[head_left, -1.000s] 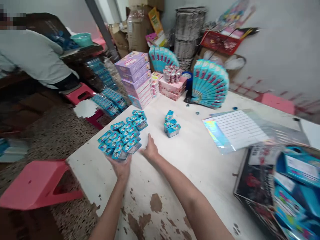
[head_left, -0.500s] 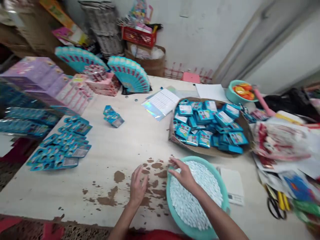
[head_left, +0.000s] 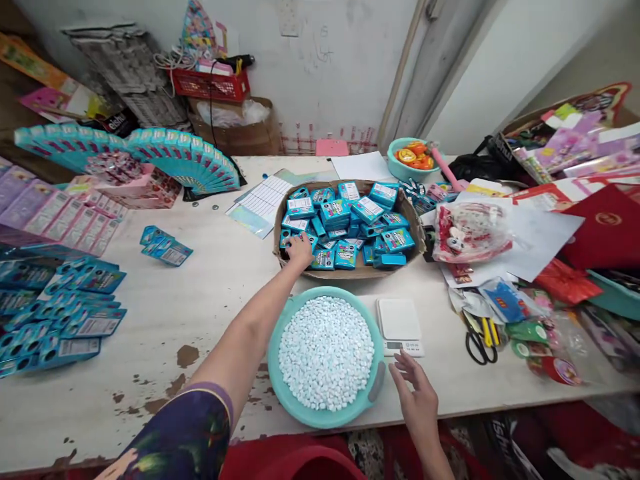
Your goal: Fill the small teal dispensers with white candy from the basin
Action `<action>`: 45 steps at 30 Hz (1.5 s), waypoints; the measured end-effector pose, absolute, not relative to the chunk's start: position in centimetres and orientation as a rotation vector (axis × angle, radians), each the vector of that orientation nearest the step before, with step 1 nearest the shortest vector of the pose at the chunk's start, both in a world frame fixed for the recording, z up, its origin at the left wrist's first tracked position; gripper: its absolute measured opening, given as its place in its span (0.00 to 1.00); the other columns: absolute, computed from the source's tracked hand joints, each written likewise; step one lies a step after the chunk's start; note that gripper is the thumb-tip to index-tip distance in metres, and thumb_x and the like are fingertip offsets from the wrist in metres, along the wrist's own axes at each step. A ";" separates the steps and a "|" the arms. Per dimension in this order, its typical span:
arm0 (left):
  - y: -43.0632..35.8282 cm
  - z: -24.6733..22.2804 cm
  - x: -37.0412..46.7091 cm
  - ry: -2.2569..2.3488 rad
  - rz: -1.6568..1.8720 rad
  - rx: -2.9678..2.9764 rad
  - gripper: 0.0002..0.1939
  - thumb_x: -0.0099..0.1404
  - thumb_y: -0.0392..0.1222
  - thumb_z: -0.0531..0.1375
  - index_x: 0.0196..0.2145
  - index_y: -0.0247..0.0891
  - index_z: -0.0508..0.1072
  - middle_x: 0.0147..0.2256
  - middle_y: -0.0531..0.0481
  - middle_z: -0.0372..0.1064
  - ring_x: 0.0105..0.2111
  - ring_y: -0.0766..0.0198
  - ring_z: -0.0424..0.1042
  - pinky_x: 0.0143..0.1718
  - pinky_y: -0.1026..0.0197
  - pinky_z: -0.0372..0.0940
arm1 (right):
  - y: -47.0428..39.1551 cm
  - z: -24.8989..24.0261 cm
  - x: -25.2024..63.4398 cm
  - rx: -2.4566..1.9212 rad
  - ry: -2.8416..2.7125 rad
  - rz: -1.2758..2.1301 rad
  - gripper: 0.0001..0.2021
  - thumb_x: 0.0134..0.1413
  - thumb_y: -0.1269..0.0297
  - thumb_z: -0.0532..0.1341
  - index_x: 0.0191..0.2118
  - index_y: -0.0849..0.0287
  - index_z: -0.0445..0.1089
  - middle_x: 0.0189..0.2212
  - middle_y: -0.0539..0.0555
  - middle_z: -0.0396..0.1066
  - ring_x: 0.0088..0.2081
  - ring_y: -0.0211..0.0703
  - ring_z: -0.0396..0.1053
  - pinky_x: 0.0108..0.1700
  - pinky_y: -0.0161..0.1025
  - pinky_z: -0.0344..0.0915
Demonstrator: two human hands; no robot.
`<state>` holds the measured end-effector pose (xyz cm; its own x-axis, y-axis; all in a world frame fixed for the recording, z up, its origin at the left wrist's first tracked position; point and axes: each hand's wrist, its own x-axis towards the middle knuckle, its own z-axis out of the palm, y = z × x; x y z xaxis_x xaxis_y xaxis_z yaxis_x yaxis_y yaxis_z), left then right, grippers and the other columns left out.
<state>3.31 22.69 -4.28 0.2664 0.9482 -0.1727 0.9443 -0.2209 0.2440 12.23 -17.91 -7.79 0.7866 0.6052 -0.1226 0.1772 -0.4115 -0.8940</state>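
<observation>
My left hand (head_left: 301,251) reaches into the left end of a low cardboard box (head_left: 345,273), its fingers curled on a small blue printed box (head_left: 286,239). Many similar blue boxes (head_left: 396,240) lie piled around it. Below my left forearm sits a round turquoise basin (head_left: 326,421) full of small white-and-pale-blue pellets (head_left: 325,353). To the right of the basin, my right hand (head_left: 416,393) hovers near the table's front edge, open and empty, with its fingers apart. Just beyond its fingertips is a white digital scale (head_left: 399,320) with a bare plate.
Blue packs (head_left: 166,247) lie at mid-left, with a larger stack (head_left: 85,307) at far left. Fanned blue cartons (head_left: 185,160) stand behind. Scissors (head_left: 481,343), plastic bags (head_left: 470,233) and papers crowd the right. A turquoise bowl (head_left: 395,167) holds orange items.
My left hand has gone from the bare tabletop into the cardboard box. My right hand has left the basin's far rim for the space beside the scale. The view has swung right.
</observation>
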 end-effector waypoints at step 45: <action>0.6 -12.1 -2.7 1.230 0.552 0.876 0.16 0.46 0.49 0.65 0.27 0.37 0.67 0.25 0.50 0.69 0.31 0.58 0.71 0.32 0.59 0.66 | -16.4 -4.2 10.9 -1.645 -0.330 0.721 0.25 0.33 0.54 0.72 0.40 0.61 0.70 0.30 0.51 0.74 0.29 0.41 0.69 0.33 0.39 0.68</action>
